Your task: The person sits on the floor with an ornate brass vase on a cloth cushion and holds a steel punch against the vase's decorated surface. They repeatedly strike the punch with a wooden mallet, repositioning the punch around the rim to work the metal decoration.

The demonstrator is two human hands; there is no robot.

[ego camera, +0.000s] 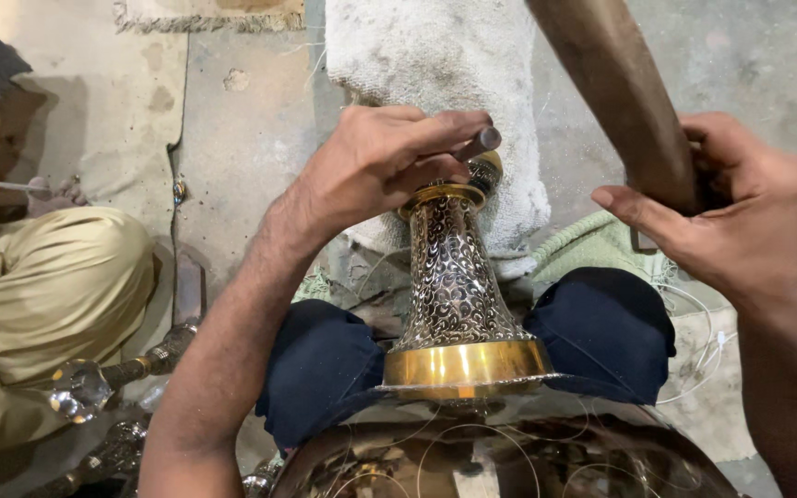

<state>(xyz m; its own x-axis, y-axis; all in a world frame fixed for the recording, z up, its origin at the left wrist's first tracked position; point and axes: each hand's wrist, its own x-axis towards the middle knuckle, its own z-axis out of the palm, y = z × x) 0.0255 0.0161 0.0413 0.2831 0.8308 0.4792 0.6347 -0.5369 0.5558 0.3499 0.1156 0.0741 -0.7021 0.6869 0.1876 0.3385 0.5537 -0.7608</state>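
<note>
Fingers of left hand (380, 161) pinch a chisel (483, 141) atop the engraved vase (454, 277); right hand (740, 217) clenches a mallet (624, 92).

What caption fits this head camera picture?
Left hand steadies a punch on an engraved brass vase; right hand grips a wooden mallet.

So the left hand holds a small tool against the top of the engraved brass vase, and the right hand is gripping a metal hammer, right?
Not quite. In the head view the right hand grips a thick wooden stick, not a metal hammer. The left hand does hold a small tool at the engraved vase top.
</note>
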